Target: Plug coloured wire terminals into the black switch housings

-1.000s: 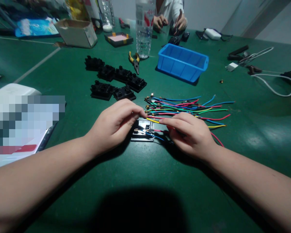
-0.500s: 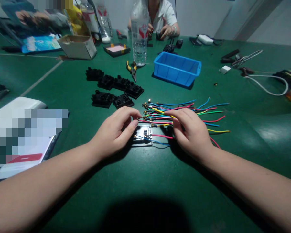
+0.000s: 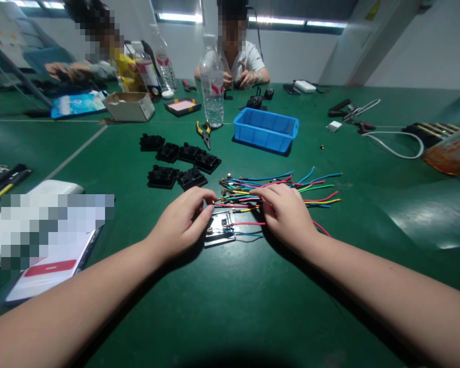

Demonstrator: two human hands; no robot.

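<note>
My left hand (image 3: 182, 217) is closed in a pinch at the terminal end of a red wire (image 3: 237, 206). That wire runs into my right hand (image 3: 287, 212), whose curled fingers are closed around it; its tail comes out below the wrist side. My right index finger lies over a bundle of coloured wires (image 3: 322, 187) with brass terminals. Just below my hands rests a black plastic housing (image 3: 220, 237), fitted with a red and a blue wire that trail to the right. My left fingers partly cover its left side.
Several black housings (image 3: 163, 176) lie beyond my left hand. Behind them are yellow-handled pliers (image 3: 204, 134), a water bottle (image 3: 213, 84) and a blue bin (image 3: 266, 135). A phone-like slab with papers (image 3: 57, 255) lies left. Two people sit across the green table (image 3: 230, 312).
The camera has tilted up and turned slightly, so everything sits lower in view. Both hands keep nearly the same pose at the red wire. The housing looks slightly turned.
</note>
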